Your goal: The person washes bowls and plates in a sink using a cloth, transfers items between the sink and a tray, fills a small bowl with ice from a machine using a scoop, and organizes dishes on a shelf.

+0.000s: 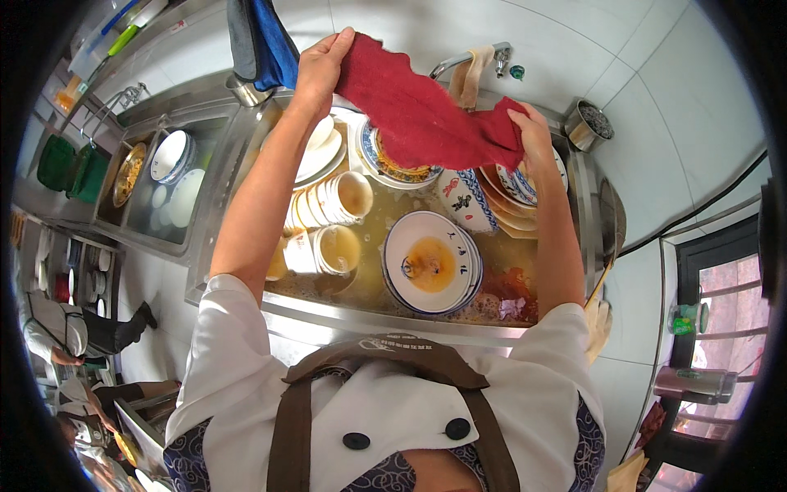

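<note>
A dark red cloth (pixel 424 111) is stretched between my two hands above a steel sink (pixel 344 310). My left hand (pixel 320 71) pinches its upper left corner, and my right hand (pixel 530 132) grips the bunched right end. Below, murky water holds stacked white bowls (pixel 455 246) with orange liquid in the top one. Paper-like cups (pixel 353 197) lie nested on their sides to the left. Behind them are white plates (pixel 320 154) and blue-patterned plates (pixel 372 147), the latter partly hidden by the cloth. A decorated bowl (pixel 458 200) leans beside more stacked dishes (pixel 507 215).
A faucet (pixel 458 59) with a tan cloth (pixel 470 77) over it rises behind the sink. Steel cups stand at the back left (pixel 246 92) and right (pixel 588 126). A second basin (pixel 212 203) holds bowls in water. Two people (pixel 74 326) are at far left.
</note>
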Demonstrator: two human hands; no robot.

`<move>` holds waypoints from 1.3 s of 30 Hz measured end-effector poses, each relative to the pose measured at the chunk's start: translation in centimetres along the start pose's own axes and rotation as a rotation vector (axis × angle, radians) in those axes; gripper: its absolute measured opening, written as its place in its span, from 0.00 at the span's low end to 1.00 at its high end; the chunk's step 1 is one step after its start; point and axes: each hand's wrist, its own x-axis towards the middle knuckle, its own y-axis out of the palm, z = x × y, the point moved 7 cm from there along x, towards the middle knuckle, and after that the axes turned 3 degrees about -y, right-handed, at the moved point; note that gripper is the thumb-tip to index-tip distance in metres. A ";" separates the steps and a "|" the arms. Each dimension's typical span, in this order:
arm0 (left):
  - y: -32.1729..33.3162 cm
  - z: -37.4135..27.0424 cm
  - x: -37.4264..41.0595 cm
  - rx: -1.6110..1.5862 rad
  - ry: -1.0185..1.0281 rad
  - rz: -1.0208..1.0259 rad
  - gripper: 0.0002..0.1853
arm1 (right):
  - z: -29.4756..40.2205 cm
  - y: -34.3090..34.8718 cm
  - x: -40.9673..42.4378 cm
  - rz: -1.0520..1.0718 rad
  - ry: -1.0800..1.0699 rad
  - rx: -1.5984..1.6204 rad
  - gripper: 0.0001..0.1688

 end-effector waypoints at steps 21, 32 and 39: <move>5.0 0.8 20.2 -0.202 -0.039 -0.154 0.20 | 5.7 -5.6 8.5 -0.224 -0.243 0.083 0.09; -0.5 20.0 6.9 0.311 -0.549 0.137 0.23 | 1.3 6.2 8.6 0.075 -0.663 -0.624 0.17; -5.6 22.2 -4.2 -0.098 -0.724 -0.046 0.15 | -0.2 6.1 11.0 -0.051 -0.876 -0.910 0.13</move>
